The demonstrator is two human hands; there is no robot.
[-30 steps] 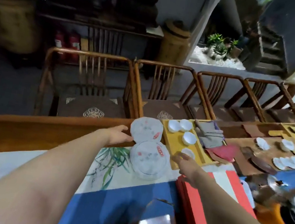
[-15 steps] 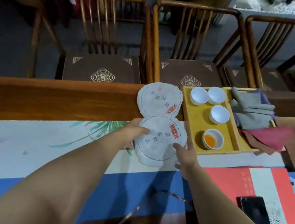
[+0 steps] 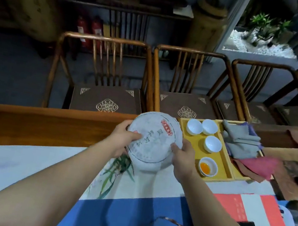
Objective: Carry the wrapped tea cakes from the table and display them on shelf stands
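A round tea cake [image 3: 156, 140] in white paper, with a red label and green characters, is tilted up over the table's far side. My left hand [image 3: 120, 139] grips its left edge with the thumb on top. My right hand [image 3: 183, 157] grips its right edge the same way. A thick white rim [image 3: 149, 167] shows under the cake's near edge; I cannot tell whether that is a second wrapped cake beneath it. No shelf stand is in view.
A yellow wooden tray [image 3: 224, 166] with white cups, one holding orange tea [image 3: 207, 166], sits just right of my hands. Folded grey cloths [image 3: 241, 139] and a red cloth [image 3: 258, 165] lie beyond it. Wooden chairs [image 3: 99, 76] line the far side. A red-and-white booklet [image 3: 265, 217] lies near right.
Two cakes lay side by side on the table before. Both hands have closed on a cake's edges and raised it; only one cake face shows now. The camera tilted up again.
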